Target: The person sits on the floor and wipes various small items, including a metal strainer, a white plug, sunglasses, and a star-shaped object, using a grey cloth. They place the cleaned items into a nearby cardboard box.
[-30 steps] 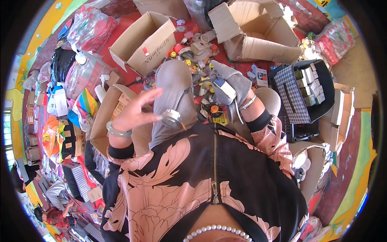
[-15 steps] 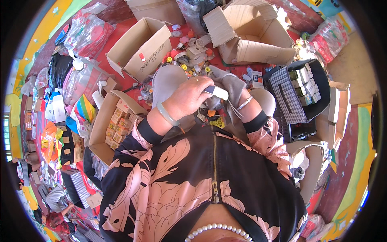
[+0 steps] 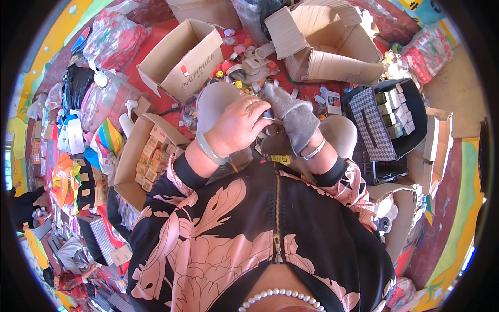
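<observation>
My left hand [image 3: 236, 125], with a pale bangle at its wrist, is closed on a small white-and-dark handheld device [image 3: 268, 114]. Only a dark patch and a thin light edge of it show beside the fingertips. A grey cloth [image 3: 301, 122] covers my right hand [image 3: 314, 144], whose fingers are hidden beneath; a watch or band sits at that wrist. The cloth reaches up against the device. Both hands are over my lap, between my grey-clad knees. Below them lies a yellow packet [image 3: 280, 158].
Loose small parts [image 3: 254, 65] cover the red floor ahead. Open cartons stand at front left [image 3: 179, 65] and front right [image 3: 332, 62]. A carton of small boxes [image 3: 130, 171] is on my left. A checked bin [image 3: 366, 112] of boxes is on my right. People [image 3: 73, 283] are at far left.
The device has turned, so its white face and cord no longer show. My cloth-covered right hand has come up beside it, and the cloth now stands higher. My left hand shifted slightly left.
</observation>
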Available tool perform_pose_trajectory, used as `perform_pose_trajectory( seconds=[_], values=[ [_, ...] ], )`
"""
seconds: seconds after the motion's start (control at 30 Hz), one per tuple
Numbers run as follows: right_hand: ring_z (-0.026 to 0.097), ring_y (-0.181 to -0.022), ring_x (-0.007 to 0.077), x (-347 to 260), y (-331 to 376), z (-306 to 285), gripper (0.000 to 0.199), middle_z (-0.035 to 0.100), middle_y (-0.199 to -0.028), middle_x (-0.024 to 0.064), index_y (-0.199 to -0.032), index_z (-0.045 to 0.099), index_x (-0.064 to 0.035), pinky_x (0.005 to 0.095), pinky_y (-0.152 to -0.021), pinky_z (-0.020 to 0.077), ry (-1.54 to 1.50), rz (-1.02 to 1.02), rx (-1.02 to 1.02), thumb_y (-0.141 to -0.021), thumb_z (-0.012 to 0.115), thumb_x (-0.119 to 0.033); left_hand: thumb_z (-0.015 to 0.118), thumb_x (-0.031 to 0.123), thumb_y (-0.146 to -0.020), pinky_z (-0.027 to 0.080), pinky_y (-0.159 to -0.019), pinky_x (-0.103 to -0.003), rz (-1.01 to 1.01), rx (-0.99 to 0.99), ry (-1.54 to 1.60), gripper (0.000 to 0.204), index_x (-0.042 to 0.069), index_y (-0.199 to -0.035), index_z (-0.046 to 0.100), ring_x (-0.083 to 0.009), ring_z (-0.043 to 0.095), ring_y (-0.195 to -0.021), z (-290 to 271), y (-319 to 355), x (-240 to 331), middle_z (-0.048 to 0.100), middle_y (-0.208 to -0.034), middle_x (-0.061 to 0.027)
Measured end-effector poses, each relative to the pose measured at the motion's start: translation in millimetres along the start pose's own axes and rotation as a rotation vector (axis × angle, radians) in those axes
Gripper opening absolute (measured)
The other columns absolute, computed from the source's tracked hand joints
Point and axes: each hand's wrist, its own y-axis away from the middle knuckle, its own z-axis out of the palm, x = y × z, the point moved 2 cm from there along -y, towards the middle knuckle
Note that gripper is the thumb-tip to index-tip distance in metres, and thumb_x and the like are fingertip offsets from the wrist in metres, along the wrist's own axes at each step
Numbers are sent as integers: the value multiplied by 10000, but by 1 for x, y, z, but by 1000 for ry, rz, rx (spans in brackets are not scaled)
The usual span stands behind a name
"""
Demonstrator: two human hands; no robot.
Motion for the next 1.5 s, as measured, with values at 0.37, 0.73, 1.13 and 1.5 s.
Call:
perform_pose_trajectory(
  seconds=[0.37,0.73,1.13,1.5],
  values=[
    [562,-828,178,22,-7,-12,229,577,-895,95,-1008,500,19,283,-736,444,-716,97,70,-799,486,-74,598,47,-816,466,-593,-247,-615,115,680,238,6,-1041,534,-149,585,-697,-5,27,-27,602,-892,-57],
    [519,-801,277,-26,-23,-7,299,513,-828,110,-899,543,-32,419,-636,407,652,9,316,-615,578,-118,452,242,-926,360,-503,-180,-987,298,1483,355,-7,-1178,476,-126,542,-731,-13,5,-6,561,-933,-63],
    [560,-710,250,-43,-41,-23,175,532,-769,128,-812,540,-25,326,-632,454,478,304,182,-688,565,-146,545,208,-886,305,-443,-188,-1080,189,1509,387,28,-1220,471,-76,523,-728,-19,14,18,545,-903,-22],
    [515,-745,218,-20,-24,-26,265,505,-814,98,-911,515,-16,352,-674,410,110,15,216,-763,509,-236,630,-109,-697,526,-762,-282,-458,510,237,480,-2,-1145,493,-202,549,-1011,-32,5,13,438,-1098,-92]
  ],
)
